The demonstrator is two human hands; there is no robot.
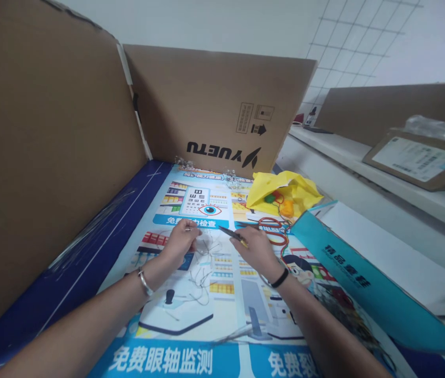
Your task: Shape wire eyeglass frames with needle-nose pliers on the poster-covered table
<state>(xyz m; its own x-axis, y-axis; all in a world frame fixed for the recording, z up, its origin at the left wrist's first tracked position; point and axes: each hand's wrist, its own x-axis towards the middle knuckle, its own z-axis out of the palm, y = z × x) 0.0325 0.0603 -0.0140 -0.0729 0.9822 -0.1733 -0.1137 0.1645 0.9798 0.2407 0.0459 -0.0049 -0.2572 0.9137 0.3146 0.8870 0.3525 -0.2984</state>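
Note:
My left hand (pixel 182 239) rests on a printed poster (pixel 190 336), its fingers pinched on a thin wire (pixel 202 247) that loops loosely across the poster. My right hand (pixel 254 249) is closed around small pliers (pixel 230 234) whose dark tips point left toward the wire, close to my left fingertips. A silver bracelet circles my left wrist, a black band my right. More loose wire pieces (pixel 200 286) lie between my forearms.
Cardboard walls stand at the left (pixel 41 131) and back (pixel 214 100). A yellow bag (pixel 281 191) with coloured items lies at the back right, red rings (pixel 271 226) beside it. A teal box flap (pixel 348 268) lies right. Thin metal rods (pixel 88 231) lie left.

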